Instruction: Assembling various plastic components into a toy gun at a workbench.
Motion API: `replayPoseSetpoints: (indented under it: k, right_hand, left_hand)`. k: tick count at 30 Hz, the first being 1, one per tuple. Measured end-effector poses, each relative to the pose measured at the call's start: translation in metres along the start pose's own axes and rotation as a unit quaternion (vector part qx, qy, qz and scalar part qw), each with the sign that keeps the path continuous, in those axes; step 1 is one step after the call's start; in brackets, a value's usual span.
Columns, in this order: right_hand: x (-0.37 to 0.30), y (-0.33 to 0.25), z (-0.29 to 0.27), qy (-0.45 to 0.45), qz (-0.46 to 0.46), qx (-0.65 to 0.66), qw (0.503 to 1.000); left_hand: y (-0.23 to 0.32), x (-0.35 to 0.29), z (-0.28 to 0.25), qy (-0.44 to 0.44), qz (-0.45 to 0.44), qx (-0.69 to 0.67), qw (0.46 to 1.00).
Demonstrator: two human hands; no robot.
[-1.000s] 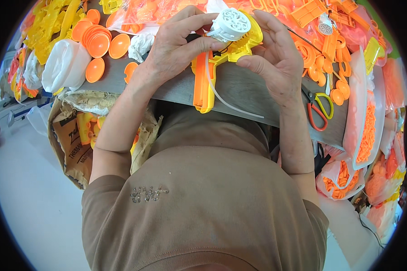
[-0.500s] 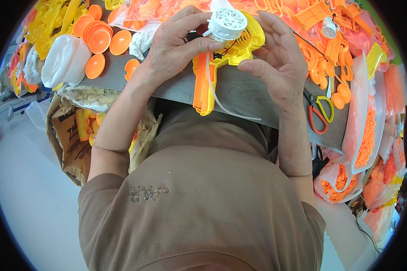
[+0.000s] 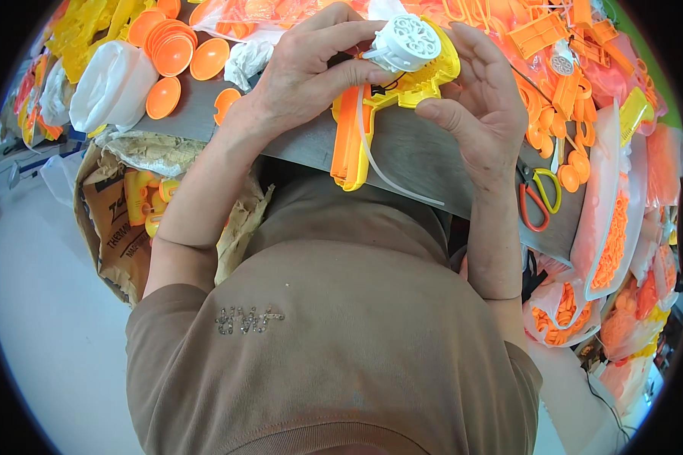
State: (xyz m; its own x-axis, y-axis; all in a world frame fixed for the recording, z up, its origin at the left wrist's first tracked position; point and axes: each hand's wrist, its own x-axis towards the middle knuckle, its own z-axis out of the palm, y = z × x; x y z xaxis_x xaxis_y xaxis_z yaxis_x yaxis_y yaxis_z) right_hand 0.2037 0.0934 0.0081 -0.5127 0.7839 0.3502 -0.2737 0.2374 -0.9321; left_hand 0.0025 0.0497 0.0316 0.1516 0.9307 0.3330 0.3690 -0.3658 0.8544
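My left hand (image 3: 307,72) is closed, pinching a white round part (image 3: 413,44) with an openwork swirl face between thumb and forefinger. The part sits over the front of a yellow toy gun shell (image 3: 425,91), tilted above it. My right hand (image 3: 482,114) curves round the shell's right end, thumb in front and fingers partly hidden behind. The shell's handle, with an orange piece (image 3: 347,136) in it, points down toward me. A thin clear tube (image 3: 391,182) hangs from the shell beside the handle. Dark wires show near my left thumb.
Orange cups (image 3: 172,54) and a white bag (image 3: 110,87) lie at the left of the grey table (image 3: 288,140). Scissors (image 3: 535,197) with red and yellow handles rest at right. Bins of orange parts (image 3: 611,235) stand beyond. A paper sack (image 3: 110,216) holds yellow pieces.
Both hands, the white round part and the toy gun shell have shifted slightly right in the view. The white part is tipped a little more. The grips look the same.
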Motion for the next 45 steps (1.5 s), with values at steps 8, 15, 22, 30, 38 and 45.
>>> replayPoseSetpoints:
  k: [8,15,22,30,38,45]
  right_hand:
    - [0.000,-0.003,0.000,-0.011,0.008,-0.016,1.000]
    - [0.000,-0.002,0.005,-0.005,0.004,-0.006,1.000]
    - [-0.005,-0.013,0.025,0.025,0.005,-0.018,1.000]
    - [-0.013,-0.014,0.027,0.053,0.012,-0.044,0.998]
    - [-0.029,-0.016,-0.027,-0.015,0.150,-0.174,0.973]
    - [-0.024,0.003,-0.029,-0.060,0.041,-0.460,0.885]
  left_hand:
    - [-0.006,-0.004,-0.006,-0.013,0.025,0.009,1.000]
    - [-0.016,-0.007,-0.001,0.027,0.089,0.140,0.986]
    - [-0.003,-0.013,0.008,0.064,0.050,0.109,0.991]
    - [0.004,-0.012,0.011,0.050,0.048,0.142,0.988]
    - [0.000,0.006,0.048,-0.006,0.155,0.270,0.950]
    - [-0.021,0.013,0.048,0.007,0.181,0.286,0.941]
